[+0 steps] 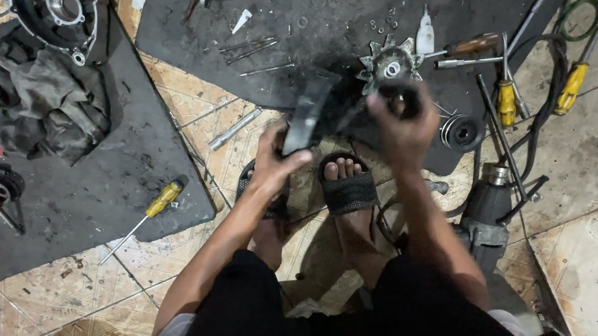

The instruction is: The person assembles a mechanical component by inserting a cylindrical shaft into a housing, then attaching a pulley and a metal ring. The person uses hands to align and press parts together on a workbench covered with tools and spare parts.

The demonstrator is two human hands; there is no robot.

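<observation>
Centrally, the left hand [273, 164] grips a dark curved engine cover [307, 117], while the right hand [401, 119] clasps a black round part [401, 99] above the sandalled feet [348, 182].

yellow-handled screwdriver [160, 202], black mat [63, 196], patterned beige floor tiles [595, 250]

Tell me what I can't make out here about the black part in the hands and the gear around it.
Head view only:
- Black part: motion-blurred; its shape is unclear.
- Right hand: its fingers cover the part's right end.
- Left hand: palm side hidden, grip unclear.
- Engine cover: cut off by the top edge.
- Washers on the black mat: too small to tell apart.
- Power tool: partly behind the right forearm.
</observation>
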